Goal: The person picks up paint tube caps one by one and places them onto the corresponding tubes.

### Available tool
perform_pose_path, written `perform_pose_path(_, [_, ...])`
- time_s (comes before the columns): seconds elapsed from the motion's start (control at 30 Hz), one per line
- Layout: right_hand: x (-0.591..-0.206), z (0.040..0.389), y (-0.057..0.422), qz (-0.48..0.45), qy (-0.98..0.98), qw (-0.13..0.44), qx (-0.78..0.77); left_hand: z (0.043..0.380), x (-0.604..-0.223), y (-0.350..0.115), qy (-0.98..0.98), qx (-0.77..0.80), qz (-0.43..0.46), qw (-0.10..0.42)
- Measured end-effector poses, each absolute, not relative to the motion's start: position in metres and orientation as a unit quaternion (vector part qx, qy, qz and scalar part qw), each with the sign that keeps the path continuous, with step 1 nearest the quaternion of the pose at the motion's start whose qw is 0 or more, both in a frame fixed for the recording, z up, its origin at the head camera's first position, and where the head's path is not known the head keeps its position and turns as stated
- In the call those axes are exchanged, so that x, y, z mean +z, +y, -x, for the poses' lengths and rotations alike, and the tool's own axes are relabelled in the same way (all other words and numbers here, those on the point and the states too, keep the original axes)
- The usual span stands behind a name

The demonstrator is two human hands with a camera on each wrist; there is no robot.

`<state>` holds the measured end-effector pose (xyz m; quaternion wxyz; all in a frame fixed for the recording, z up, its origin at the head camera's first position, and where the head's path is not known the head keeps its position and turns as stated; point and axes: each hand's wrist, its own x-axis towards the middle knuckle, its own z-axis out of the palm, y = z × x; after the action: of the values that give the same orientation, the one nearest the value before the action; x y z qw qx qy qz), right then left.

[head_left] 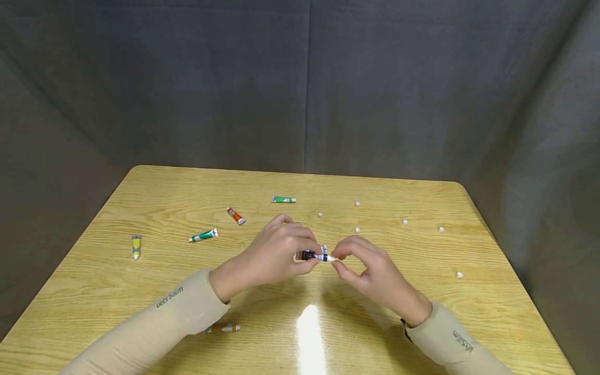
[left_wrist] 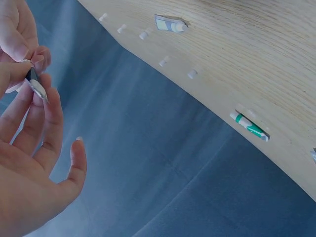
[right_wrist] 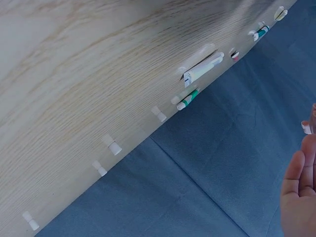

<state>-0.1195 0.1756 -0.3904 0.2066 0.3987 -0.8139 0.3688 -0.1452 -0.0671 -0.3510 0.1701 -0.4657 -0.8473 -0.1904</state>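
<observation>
Studio-like: dark drapes (head_left: 225,88) around wooden table (head_left: 281,304)

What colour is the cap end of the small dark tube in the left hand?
The cap end of the small dark tube is white, clearest from the head view.

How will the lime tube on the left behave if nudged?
The lime tube probably won't roll far: its far end looks flat and wide. It's likely light, being smaller than the left hand. Glare on the table suggests a smooth surface, so it may slide.
</observation>
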Motion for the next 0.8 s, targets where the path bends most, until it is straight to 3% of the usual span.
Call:
perform_pose_path(0.43, [-0.3882, 0.1240, 0.1763, -0.393, -0.814, 0.188, 0.385, 0.1450, -0.3477, -0.0651, -0.843, -0.176, 0.466, 0.201])
perform_pose_path(0.8, [-0.3904, 0.1244, 0.1753, -0.411, -0.808, 0.218, 0.361, 0.1469, -0.3499, -0.0659, -0.846, -0.179, 0.463, 0.196])
